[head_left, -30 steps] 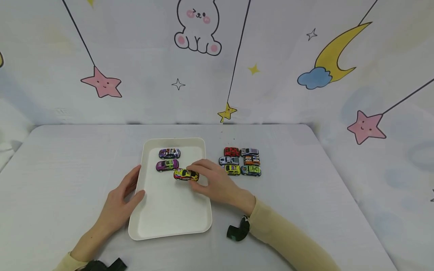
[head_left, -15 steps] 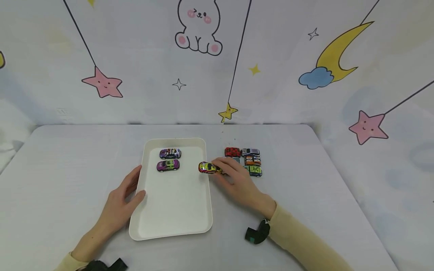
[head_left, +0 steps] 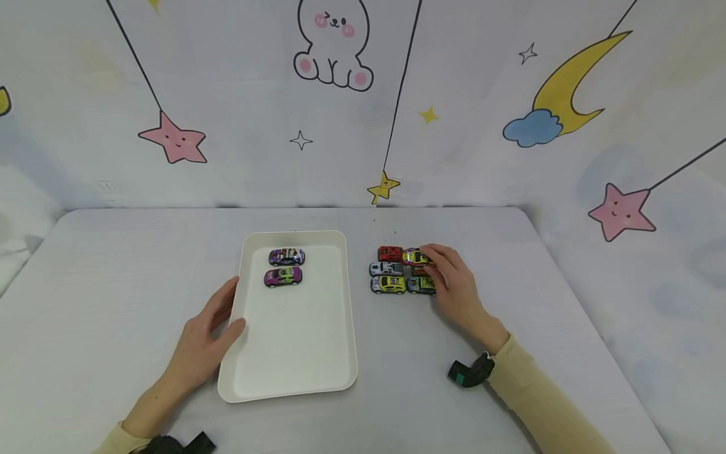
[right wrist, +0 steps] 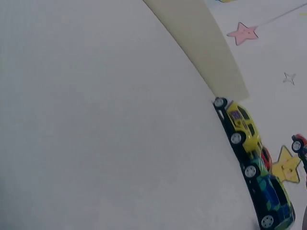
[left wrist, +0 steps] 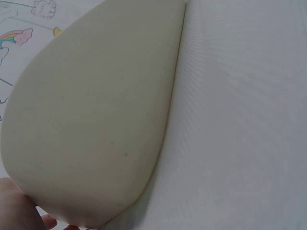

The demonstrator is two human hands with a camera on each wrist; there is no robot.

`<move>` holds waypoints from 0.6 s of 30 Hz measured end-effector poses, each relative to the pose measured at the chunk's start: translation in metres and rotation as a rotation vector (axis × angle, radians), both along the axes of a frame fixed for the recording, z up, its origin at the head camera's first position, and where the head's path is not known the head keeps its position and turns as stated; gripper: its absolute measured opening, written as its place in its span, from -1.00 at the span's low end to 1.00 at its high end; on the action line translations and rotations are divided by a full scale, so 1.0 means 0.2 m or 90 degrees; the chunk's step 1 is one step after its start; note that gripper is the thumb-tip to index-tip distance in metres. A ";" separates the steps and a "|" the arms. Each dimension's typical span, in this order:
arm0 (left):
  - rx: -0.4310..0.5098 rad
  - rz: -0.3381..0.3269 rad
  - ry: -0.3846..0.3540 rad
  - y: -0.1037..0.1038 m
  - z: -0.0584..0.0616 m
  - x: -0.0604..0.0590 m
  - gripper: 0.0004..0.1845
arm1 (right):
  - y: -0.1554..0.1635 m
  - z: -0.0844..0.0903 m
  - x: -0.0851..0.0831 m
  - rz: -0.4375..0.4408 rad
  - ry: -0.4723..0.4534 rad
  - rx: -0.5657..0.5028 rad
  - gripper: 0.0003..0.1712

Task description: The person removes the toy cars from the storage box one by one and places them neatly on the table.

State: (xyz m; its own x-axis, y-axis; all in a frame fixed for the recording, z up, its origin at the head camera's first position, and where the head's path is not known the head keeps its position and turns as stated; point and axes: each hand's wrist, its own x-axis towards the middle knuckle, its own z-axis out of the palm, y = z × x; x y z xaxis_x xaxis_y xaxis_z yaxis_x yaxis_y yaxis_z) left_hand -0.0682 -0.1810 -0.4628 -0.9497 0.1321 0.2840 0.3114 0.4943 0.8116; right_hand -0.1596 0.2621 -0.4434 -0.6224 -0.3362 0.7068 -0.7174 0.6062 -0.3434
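A white tray (head_left: pixel 295 353) lies on the table with two purple toy cars (head_left: pixel 286 256) (head_left: pixel 282 276) at its far end. My left hand (head_left: pixel 227 312) holds the tray's left rim, thumb over the edge. In the left wrist view the tray's outer wall (left wrist: pixel 96 120) fills the frame and my fingertips (left wrist: pixel 21 211) show at its lower corner. My right hand (head_left: pixel 432 260) pinches a yellow and red car (head_left: pixel 415 256) over the back of a cluster of toy cars (head_left: pixel 388 284) right of the tray. The right wrist view shows a yellow car (right wrist: pixel 242 125) and a green-blue car (right wrist: pixel 271 201).
The cluster holds a red car (head_left: pixel 389 253), a silver one (head_left: pixel 385 268) and a green one (head_left: pixel 421 285), packed side by side. A grey cloth covers the table (head_left: pixel 510 252), and a printed backdrop (head_left: pixel 340 126) hangs behind. Black wrist straps (head_left: pixel 469 372) sit on both arms.
My right hand has carried the yellow and red car out of the tray, rightwards over its rim, to the back of the car cluster. The left hand has stayed on the tray.
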 end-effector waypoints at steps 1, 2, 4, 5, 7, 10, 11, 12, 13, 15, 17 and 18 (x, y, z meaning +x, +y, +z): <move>0.002 0.000 0.000 0.00 0.00 0.00 -0.27 | 0.02 0.00 -0.01 -0.012 -0.002 0.000 -0.47; 0.002 0.000 -0.001 0.00 0.00 0.00 -0.26 | 0.04 0.00 -0.01 -0.022 -0.003 -0.002 -0.48; 0.003 0.002 -0.005 0.00 -0.01 0.00 -0.26 | 0.07 -0.01 -0.03 -0.040 -0.012 -0.010 -0.51; 0.003 0.001 -0.006 0.00 -0.01 0.00 -0.26 | 0.09 -0.02 -0.03 -0.048 -0.017 -0.017 -0.52; 0.002 0.000 -0.005 0.00 0.00 0.00 -0.26 | 0.11 -0.03 -0.04 -0.065 -0.034 -0.031 -0.54; 0.005 -0.004 0.001 0.01 0.01 0.00 -0.26 | 0.12 -0.05 -0.05 -0.104 -0.057 -0.056 -0.55; 0.005 -0.005 0.003 0.01 0.01 0.00 -0.26 | 0.13 -0.06 -0.06 -0.118 -0.067 -0.067 -0.56; 0.007 -0.007 0.004 0.01 0.02 0.00 -0.25 | 0.13 -0.06 -0.06 -0.132 -0.076 -0.076 -0.55; 0.007 -0.008 0.004 0.01 0.02 0.00 -0.25 | 0.14 -0.07 -0.06 -0.148 -0.083 -0.084 -0.55; 0.009 -0.010 0.004 0.00 0.02 0.00 -0.25 | 0.14 -0.07 -0.06 -0.173 -0.098 -0.100 -0.54; 0.010 -0.011 0.006 0.00 0.02 0.00 -0.25 | 0.16 -0.06 -0.06 -0.192 -0.118 -0.107 -0.54; 0.011 -0.011 0.007 0.01 0.02 0.00 -0.25 | 0.16 -0.06 -0.06 -0.200 -0.130 -0.105 -0.54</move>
State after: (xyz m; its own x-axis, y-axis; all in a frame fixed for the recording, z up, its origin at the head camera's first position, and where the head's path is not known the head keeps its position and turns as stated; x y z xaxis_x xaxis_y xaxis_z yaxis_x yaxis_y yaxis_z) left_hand -0.0675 -0.1798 -0.4593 -0.9441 0.1441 0.2964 0.3287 0.4749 0.8163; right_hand -0.1711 0.2944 -0.4551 -0.8098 -0.0007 0.5867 -0.4136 0.7099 -0.5701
